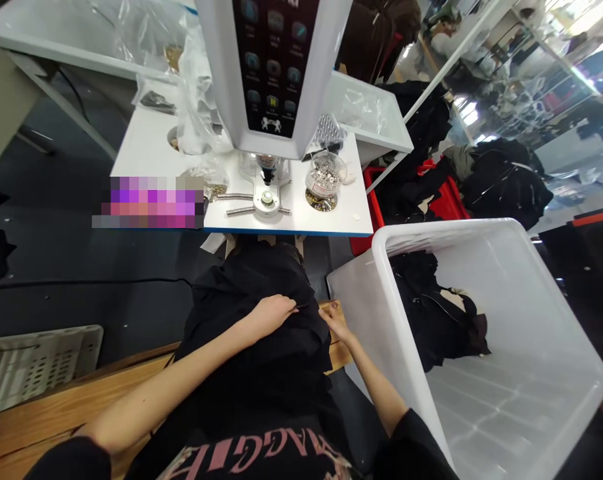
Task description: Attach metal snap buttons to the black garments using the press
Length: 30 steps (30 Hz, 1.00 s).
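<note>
My left hand (271, 317) lies over the black garment (254, 353), and my right hand (335, 323) sits just beside it at the cloth's edge. The garment is bunched across the wooden bench (56, 407) in front of me, below the white table (341, 207) that carries the press (268, 73). Neither hand looks clenched: my left fingers (291, 308) curve onto the cloth and my right fingertips (322, 313) meet a fold, though I can't tell whether either is actually pinching it. The garment looks soft and limp, with some weight in its bulk, so it would probably slump or slide in a loose hold; I'd judge the folded edge under my fingers the surest place to grip. To my right, the white bin (461, 228) holds more black garments (438, 313).
</note>
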### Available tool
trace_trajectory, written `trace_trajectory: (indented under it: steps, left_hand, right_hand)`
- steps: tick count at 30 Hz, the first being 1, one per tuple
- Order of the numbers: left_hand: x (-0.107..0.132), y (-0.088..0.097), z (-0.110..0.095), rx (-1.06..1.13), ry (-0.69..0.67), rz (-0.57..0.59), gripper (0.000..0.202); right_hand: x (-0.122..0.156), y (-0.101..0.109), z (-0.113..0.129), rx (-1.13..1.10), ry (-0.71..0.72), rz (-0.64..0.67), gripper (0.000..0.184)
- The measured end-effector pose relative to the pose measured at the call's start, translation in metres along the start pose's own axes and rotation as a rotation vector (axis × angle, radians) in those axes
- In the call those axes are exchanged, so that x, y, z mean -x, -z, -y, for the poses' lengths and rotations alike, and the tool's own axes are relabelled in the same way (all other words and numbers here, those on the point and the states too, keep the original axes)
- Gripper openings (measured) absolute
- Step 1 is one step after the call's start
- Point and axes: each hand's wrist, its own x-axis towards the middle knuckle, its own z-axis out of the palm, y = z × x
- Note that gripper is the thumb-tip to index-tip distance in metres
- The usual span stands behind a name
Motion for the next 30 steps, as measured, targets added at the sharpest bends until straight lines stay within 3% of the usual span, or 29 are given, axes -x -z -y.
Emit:
trace_trajectory:
  steps: [2,4,7,9,11,13,14,15,17,19,20,23,27,28,30]
  left_hand:
    - [0.006,0.019,0.011,0.201,-0.010,-0.053,0.031]
    - [0.017,0.041,0.018,0.564,0.012,-0.145,0.034]
    - [0.033,0.073,0.026,1.131,0.153,-0.335,0.041]
    - [0.041,0.089,0.032,1.346,0.242,-0.468,0.049]
    - [0.046,0.100,0.040,1.392,0.248,-0.531,0.047]
    - [0.050,0.105,0.047,1.294,0.185,-0.513,0.037]
    - [0.052,0.105,0.048,1.213,0.145,-0.495,0.032]
    - [0.055,0.106,0.048,1.123,0.103,-0.476,0.028]
    - [0.062,0.107,0.042,0.952,0.010,-0.426,0.022]
    - [0.069,0.109,0.032,0.831,-0.088,-0.347,0.018]
    - [0.072,0.110,0.026,0.796,-0.131,-0.313,0.017]
    - [0.082,0.113,0.015,0.765,-0.201,-0.300,0.016]
    - [0.092,0.112,0.020,0.850,-0.195,-0.324,0.014]
    - [0.093,0.112,0.022,0.923,-0.207,-0.289,0.026]
    - [0.091,0.115,0.027,1.067,-0.277,-0.155,0.069]
  right_hand:
    - [-0.005,-0.009,-0.002,-0.022,-0.044,0.053,0.047]
    - [0.007,-0.009,0.009,-0.047,-0.053,0.069,0.049]
    - [0.046,-0.003,0.046,-0.266,0.054,0.032,0.039]
    - [0.074,-0.005,0.071,-0.385,0.134,0.092,0.034]
    - [0.095,-0.009,0.087,-0.255,0.156,0.337,0.030]
    - [0.105,-0.008,0.097,0.081,0.163,0.621,0.021]
    - [0.106,-0.005,0.101,0.263,0.170,0.681,0.017]
    - [0.104,0.000,0.107,0.410,0.179,0.632,0.016]
    - [0.097,0.012,0.127,0.543,0.256,0.270,0.016]
    - [0.088,0.019,0.154,0.516,0.438,-0.106,0.029]
    - [0.083,0.019,0.168,0.495,0.571,-0.182,0.038]
    - [0.071,0.003,0.202,0.457,0.923,-0.122,0.040]
    - [0.064,-0.025,0.224,0.393,1.091,-0.200,0.022]
    - [0.064,-0.029,0.228,0.397,1.137,-0.193,0.020]
    - [0.067,-0.033,0.239,0.454,1.258,-0.090,0.018]
